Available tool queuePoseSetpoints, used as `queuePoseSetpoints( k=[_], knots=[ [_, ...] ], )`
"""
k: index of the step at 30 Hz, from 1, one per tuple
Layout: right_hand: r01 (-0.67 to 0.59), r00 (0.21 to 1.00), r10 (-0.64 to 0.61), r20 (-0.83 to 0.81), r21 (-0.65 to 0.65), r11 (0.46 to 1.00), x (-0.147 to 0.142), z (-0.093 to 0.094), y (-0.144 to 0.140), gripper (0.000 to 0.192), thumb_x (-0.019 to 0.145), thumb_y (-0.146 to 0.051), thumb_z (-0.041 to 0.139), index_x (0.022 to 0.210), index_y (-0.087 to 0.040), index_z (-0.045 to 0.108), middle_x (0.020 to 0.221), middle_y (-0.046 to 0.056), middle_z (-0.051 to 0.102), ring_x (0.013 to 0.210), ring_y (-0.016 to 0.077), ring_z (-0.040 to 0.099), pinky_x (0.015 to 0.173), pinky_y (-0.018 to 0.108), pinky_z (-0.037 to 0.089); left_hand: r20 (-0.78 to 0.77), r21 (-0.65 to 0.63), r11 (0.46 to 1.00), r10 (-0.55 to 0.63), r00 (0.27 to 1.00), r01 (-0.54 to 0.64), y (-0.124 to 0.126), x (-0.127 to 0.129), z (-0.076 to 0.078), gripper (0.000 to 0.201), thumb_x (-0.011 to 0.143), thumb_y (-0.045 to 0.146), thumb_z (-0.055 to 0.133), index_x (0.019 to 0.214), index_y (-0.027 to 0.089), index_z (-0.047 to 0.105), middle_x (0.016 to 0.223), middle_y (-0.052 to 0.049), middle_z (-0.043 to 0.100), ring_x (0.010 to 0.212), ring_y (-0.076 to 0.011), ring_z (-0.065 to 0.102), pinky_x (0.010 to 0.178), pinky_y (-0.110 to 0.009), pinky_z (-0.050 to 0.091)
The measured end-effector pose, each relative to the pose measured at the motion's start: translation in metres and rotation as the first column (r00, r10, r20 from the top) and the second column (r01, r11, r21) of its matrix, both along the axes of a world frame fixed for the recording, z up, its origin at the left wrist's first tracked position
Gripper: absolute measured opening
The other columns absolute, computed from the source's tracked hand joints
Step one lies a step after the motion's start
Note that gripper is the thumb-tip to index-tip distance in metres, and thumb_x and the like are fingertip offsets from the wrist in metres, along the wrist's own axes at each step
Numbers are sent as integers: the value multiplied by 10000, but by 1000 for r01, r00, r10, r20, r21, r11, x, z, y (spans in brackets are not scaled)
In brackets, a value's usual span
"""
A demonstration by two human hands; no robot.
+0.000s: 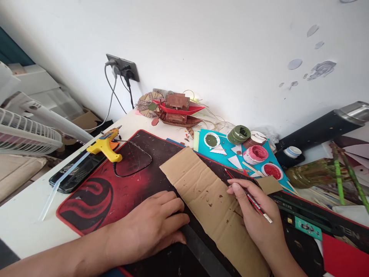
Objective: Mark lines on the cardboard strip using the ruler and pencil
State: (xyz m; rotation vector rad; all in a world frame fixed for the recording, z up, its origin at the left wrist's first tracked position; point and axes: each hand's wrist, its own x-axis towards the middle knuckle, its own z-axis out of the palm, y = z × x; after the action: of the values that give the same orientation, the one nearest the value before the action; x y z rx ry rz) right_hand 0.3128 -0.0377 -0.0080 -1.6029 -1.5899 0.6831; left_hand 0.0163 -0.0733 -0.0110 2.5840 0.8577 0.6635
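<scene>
A long strip of brown corrugated cardboard (206, 192), spotted with dark paint, lies diagonally on a red and black mat (95, 196). My left hand (152, 227) rests palm down on the mat, fingers curled against the strip's left edge. My right hand (256, 217) grips a thin red-handled paintbrush (255, 202) over the strip's right edge. A small brown card square (269, 184) sits just beyond its fingertips.
Paint pots in green (238, 134), pink (255, 154) and red (272, 171) stand on a teal sheet. A yellow glue gun (105, 145) and a phone (73, 173) lie at left. A red model boat (177, 107) sits by the wall, a black flask (323, 129) at right.
</scene>
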Motion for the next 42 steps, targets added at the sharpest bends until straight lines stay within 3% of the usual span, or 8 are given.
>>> queuePoseSetpoints(
  k=[15, 21, 24, 26, 30, 34, 42],
  knots=[
    [-34, 997, 36, -74, 33, 999, -2, -4, 0, 335, 1041, -536, 661, 1033, -255, 843, 907, 56, 853, 894, 267, 823, 788, 327, 645, 11, -85, 996, 3, 1000, -2, 3, -2, -2, 332, 1081, 552, 669, 1131, 225, 646, 1079, -61, 700, 1013, -236, 638, 936, -359, 525],
    [-58, 996, 62, -67, 69, 996, -3, -4, 0, 338, 1048, -539, 644, 1014, -260, 832, 906, 52, 851, 907, 275, 823, 789, 343, 630, 9, -59, 998, -9, 1000, 10, 5, -4, -1, 299, 1085, 523, 678, 1075, 227, 634, 1103, -61, 721, 1028, -232, 649, 953, -366, 527],
    [-62, 996, 67, -59, 84, 995, -3, -4, 0, 336, 1052, -535, 638, 1027, -261, 831, 935, 58, 860, 930, 285, 826, 812, 361, 630, 11, -28, 999, -32, 999, 32, 5, -4, 0, 312, 1083, 526, 682, 1166, 228, 642, 1145, -65, 736, 1083, -240, 671, 987, -373, 528],
    [-62, 997, 67, -49, 96, 993, -2, -4, -1, 334, 1054, -528, 635, 1061, -259, 833, 986, 69, 869, 950, 290, 829, 834, 375, 631, 2, 21, 1000, 3, 1000, -3, 5, -4, 0, 342, 1088, 535, 670, 1247, 233, 638, 1169, -66, 744, 1110, -249, 685, 1003, -386, 530],
    [-68, 997, 71, -22, 107, 992, -2, -4, -3, 336, 1055, -525, 629, 1083, -257, 829, 1009, 80, 879, 962, 305, 831, 849, 395, 625, -37, 97, 976, 199, 979, -195, 7, -5, -6, 272, 1135, 476, 593, 1244, 234, 649, 1142, -67, 745, 1044, -260, 698, 946, -410, 554],
    [-60, 998, 63, -30, 77, 995, -4, -3, -7, 354, 1069, -540, 611, 1046, -256, 820, 955, 65, 877, 961, 298, 835, 835, 376, 609, -55, 94, 965, 251, 966, -246, 11, -7, -12, 256, 1123, 461, 613, 1184, 219, 668, 1116, -79, 726, 1021, -268, 693, 929, -421, 582],
    [-193, 973, 191, -131, -5, 981, -17, 1, -19, 363, 1081, -526, 600, 1026, -234, 809, 756, 19, 781, 553, 175, 704, 574, 279, 573, -58, 50, 946, 322, 945, -320, 17, -13, -15, 154, 1097, 351, 634, 1149, 224, 702, 1207, -105, 711, 1091, -278, 667, 974, -449, 587]
  ],
)
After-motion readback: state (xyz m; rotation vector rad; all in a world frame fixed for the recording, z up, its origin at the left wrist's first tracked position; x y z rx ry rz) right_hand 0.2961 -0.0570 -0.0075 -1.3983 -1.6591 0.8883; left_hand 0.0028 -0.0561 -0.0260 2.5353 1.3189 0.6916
